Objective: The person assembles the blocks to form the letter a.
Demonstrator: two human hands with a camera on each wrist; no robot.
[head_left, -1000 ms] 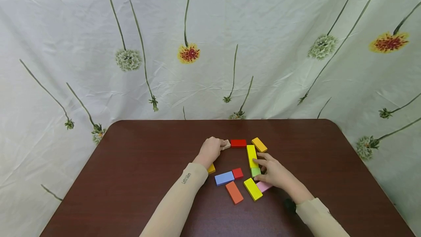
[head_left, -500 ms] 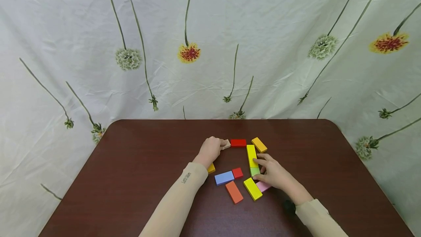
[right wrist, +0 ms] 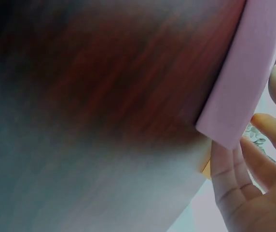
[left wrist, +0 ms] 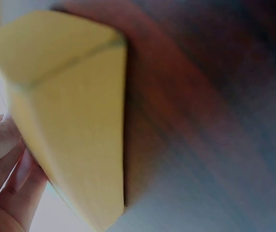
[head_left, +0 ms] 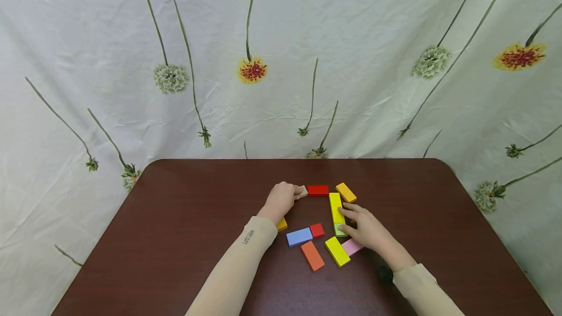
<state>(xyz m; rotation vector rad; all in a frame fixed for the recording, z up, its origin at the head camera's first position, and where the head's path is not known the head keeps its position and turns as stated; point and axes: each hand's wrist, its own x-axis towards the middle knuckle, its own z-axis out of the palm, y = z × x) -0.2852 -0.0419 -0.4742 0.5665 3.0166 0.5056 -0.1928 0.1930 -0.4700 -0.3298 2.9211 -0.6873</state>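
At the upper left of the blocks in the head view, my left hand (head_left: 280, 202) holds the end of a pale wooden block (head_left: 302, 192). My right hand (head_left: 366, 228) bends over the yellow block (head_left: 335, 206) and the light green block (head_left: 340, 229), which lie end to end. Its fingertips rest at the yellow block's right edge, and the thumb is at the green one. A red block (head_left: 318, 190) lies against the wooden one. In the right wrist view, the pink block (right wrist: 244, 77) stands large before that hand's spread fingers.
An orange-yellow block (head_left: 282, 225) is partly hidden under my left wrist. Blue (head_left: 299, 237), small red (head_left: 316, 230), orange (head_left: 312, 256) and another yellow block (head_left: 337, 251) lie nearer me. An amber block (head_left: 346, 192) sits at the back on the brown table (head_left: 184, 238).
The light green block has shifted slightly left, in line with the yellow one, and my right thumb has drawn up and back a little. My left hand has stayed still.
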